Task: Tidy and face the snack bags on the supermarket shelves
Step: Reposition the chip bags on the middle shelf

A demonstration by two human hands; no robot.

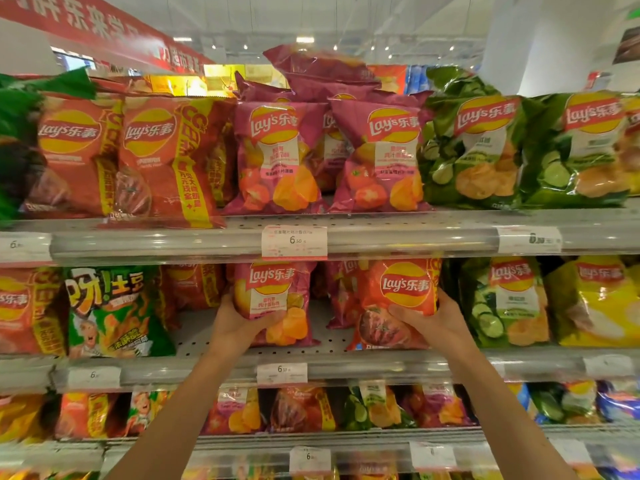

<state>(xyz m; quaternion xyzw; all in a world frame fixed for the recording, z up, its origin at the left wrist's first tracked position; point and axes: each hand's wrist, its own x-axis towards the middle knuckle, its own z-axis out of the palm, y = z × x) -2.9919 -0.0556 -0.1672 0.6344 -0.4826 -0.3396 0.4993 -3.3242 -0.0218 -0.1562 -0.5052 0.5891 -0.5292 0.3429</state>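
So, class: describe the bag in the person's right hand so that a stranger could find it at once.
Find the middle shelf, under the central 6.50 price tag. The right hand grips an orange-red Lay's bag there. It shows grilled meat, unlike the pink tomato bag on its left and the green cucumber bag on its right.

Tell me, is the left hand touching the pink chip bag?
Touching. The head view shows the left hand gripping the pink chip bag, thumb across its front.
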